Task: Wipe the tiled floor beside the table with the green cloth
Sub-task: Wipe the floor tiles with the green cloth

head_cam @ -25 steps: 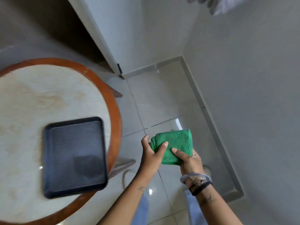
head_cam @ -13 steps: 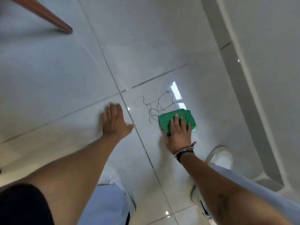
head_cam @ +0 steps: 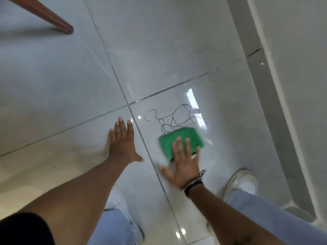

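The folded green cloth [head_cam: 180, 140] lies flat on the glossy grey tiled floor [head_cam: 159, 50], just below a black scribble mark [head_cam: 175, 119] drawn on the tile. My right hand [head_cam: 182, 165] presses on the cloth's near edge with fingers spread, blurred by motion. My left hand [head_cam: 123, 142] rests flat on the floor to the left of a grout line, fingers apart, holding nothing. The cloth's near part is hidden under my right fingers.
A brown wooden table leg [head_cam: 51, 20] meets the floor at the upper left. A grey skirting board [head_cam: 276, 103] and a white wall run along the right. My white shoes [head_cam: 242, 181] and blue-jeaned knees sit at the bottom.
I went from standing with the cloth in both hands to crouching on the floor. Since half a second ago, my right hand and the cloth have shifted slightly, now blurred; the left hand stays planted.
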`<state>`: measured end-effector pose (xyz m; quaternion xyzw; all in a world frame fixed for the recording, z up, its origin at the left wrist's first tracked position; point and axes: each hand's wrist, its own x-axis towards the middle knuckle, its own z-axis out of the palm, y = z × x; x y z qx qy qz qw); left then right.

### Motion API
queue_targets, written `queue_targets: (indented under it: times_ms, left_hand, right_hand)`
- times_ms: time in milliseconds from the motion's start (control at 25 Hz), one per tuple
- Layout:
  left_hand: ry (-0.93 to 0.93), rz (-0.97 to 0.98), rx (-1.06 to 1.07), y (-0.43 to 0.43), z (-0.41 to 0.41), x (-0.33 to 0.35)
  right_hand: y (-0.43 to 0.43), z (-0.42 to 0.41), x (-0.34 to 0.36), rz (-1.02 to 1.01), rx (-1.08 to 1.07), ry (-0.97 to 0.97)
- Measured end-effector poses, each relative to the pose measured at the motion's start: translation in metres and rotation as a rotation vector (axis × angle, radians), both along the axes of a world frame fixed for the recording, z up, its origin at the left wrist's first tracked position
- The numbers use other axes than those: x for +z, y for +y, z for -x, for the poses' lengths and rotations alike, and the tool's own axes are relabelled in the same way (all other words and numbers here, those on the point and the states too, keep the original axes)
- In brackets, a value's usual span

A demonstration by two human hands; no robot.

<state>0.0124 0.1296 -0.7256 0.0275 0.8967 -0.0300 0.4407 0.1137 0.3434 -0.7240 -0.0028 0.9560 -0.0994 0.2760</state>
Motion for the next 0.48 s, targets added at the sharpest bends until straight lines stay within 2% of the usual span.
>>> queue_targets:
  times_ms: [80,120,160,200,280,320,360,400,440,480]
  left_hand:
    - [-0.009,0.017,-0.022,-0.002,0.001,-0.001]
    - [-0.011,0.020,-0.034,-0.003,0.001,-0.001]
    - [-0.005,0.024,-0.045,-0.004,0.001,-0.002]
    - [0.001,0.027,-0.051,-0.005,0.001,-0.002]
    - [0.001,0.032,-0.047,-0.003,-0.001,-0.002]
    - [0.003,0.035,-0.051,-0.002,-0.001,-0.002]
    - [0.006,0.039,-0.059,-0.001,-0.001,-0.002]
    - [0.003,0.045,-0.070,-0.003,0.000,-0.001]
    - [-0.004,0.048,-0.078,-0.003,0.000,0.000]
    - [-0.008,0.048,-0.083,-0.004,0.001,0.001]
  right_hand:
    - [0.006,-0.026,0.004,0.039,0.422,0.001]
    - [0.025,-0.024,0.002,0.038,0.463,0.029]
    - [0.041,-0.016,-0.002,-0.005,0.376,0.077]
    - [0.053,-0.001,-0.003,-0.090,0.195,0.092]
    - [0.057,0.048,-0.008,-0.245,-0.363,0.071]
    - [0.048,0.074,-0.009,-0.235,-0.632,0.047]
    - [0.031,0.092,-0.008,-0.180,-0.776,0.035]
    - [0.011,0.097,-0.009,-0.125,-0.729,0.035]
    - [-0.006,0.086,-0.011,-0.066,-0.515,0.050]
    - [-0.018,0.060,-0.009,0.015,-0.198,0.045]
